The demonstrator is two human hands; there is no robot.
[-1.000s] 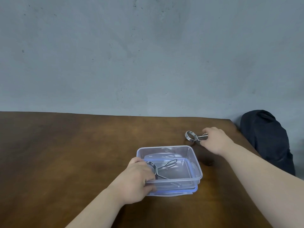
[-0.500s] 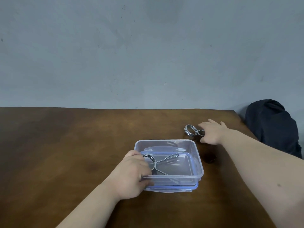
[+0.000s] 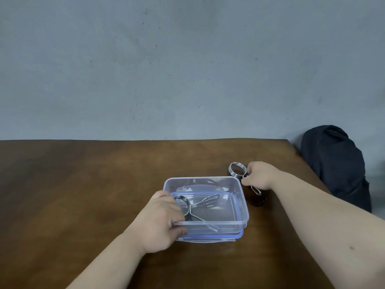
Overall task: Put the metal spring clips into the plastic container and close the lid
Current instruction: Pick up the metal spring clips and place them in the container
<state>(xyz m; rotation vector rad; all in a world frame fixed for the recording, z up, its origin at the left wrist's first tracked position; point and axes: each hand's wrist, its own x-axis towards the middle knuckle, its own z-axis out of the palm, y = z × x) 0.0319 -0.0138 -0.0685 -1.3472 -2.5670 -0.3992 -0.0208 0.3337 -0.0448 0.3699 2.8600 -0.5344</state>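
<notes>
A clear plastic container (image 3: 244,211) stands on the brown table, resting on its blue-rimmed lid (image 3: 210,239). One metal spring clip (image 3: 200,205) lies inside it, coil to the left, handles pointing right. My left hand (image 3: 161,222) grips the container's near left rim. Just beyond the container's far right corner, my right hand (image 3: 259,176) is closed on the handles of a second spring clip (image 3: 237,169), whose coil is raised off the table.
The wooden table (image 3: 83,195) ends at a grey wall behind and at its right edge. A dark bag or cushion (image 3: 337,163) sits beyond the right edge. A dark spot (image 3: 257,201) marks the table right of the container.
My right hand has closed on the second clip's handles and lifted it toward the container. My left hand has stayed on the container's rim.
</notes>
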